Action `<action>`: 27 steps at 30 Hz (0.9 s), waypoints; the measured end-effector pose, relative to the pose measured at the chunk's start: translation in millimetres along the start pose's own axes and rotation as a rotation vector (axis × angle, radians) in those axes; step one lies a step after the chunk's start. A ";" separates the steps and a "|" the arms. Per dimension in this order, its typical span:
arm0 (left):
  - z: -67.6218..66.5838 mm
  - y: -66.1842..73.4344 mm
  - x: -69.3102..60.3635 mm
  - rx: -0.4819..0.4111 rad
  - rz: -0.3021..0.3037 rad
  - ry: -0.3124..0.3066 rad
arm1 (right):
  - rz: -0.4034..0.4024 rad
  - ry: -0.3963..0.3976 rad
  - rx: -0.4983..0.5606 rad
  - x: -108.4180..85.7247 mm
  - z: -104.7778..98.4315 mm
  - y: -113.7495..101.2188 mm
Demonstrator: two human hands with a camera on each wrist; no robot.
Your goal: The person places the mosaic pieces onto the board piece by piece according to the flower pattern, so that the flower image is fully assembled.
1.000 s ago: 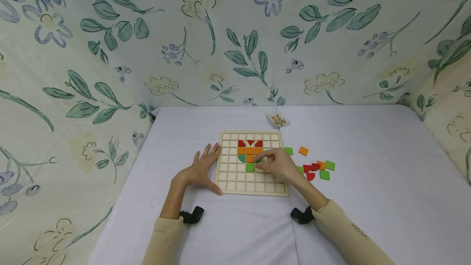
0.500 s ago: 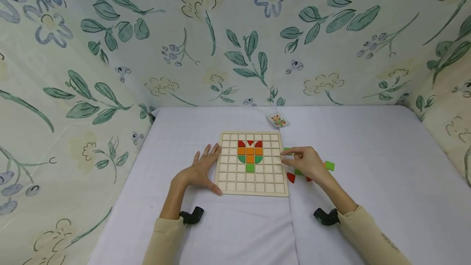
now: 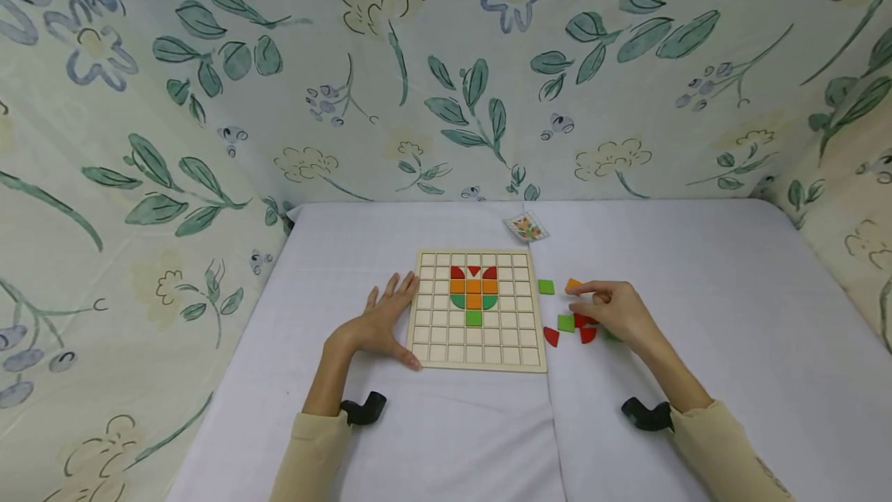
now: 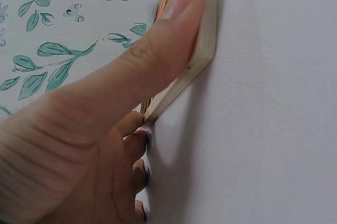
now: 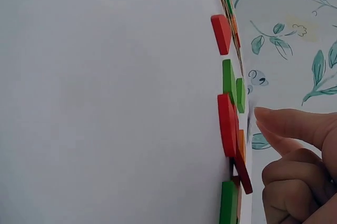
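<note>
A square wooden grid board (image 3: pixel 439 335) lies on the white-covered table. Near its middle, red, orange and green tiles form a tulip-like shape, with a green square (image 3: pixel 474 318) lowest. My left hand (image 3: pixel 379 324) rests against the board's left side, fingers spread, thumb (image 4: pixel 181 6) on its near edge. To the right of the board, my right hand (image 3: pixel 616 310) hovers above loose tiles. Its thumb and index finger stand apart with nothing between them, close to an orange square (image 3: pixel 573 283); the other fingers are curled. A red tile (image 5: pixel 227 124) lies below it; the hand hides part of the pile.
Loose green squares (image 3: pixel 547 287) and red rounded tiles (image 3: pixel 551 336) lie just off the board's right edge. A small pattern card (image 3: pixel 526 227) sits behind the board. Flowered cloth (image 3: pixel 474 99) hangs beyond the table's far edge.
My right hand has moved right from the board to the loose tiles. A green curved tile now shows in the tulip's right side, where the hand was. The left hand stays put.
</note>
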State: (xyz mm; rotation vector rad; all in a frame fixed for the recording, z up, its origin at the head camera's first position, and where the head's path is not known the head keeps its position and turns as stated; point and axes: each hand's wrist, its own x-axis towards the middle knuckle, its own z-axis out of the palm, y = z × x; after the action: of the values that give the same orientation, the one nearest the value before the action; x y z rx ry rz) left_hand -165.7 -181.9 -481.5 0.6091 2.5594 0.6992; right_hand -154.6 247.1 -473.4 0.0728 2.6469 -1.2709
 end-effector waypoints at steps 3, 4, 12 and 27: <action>0.0 0.0 0.1 0.002 0.001 0.001 | 0.022 0.006 -0.001 -2.3 -5.4 8.5; -0.1 0.1 0.1 0.003 0.001 0.001 | 0.028 0.007 0.004 -3.1 -7.0 10.9; -0.4 0.5 -0.5 -0.003 0.002 0.000 | 0.060 -0.029 -0.010 -10.5 -18.7 23.9; 0.4 -0.3 0.2 0.000 0.000 -0.008 | 0.102 -0.077 -0.043 -6.1 -19.8 27.8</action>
State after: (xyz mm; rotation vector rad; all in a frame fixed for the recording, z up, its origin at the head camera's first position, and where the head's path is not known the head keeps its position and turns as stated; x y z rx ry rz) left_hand -165.8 -181.8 -482.1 0.6104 2.5515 0.6957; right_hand -148.2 280.2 -481.5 0.1471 2.5691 -1.1607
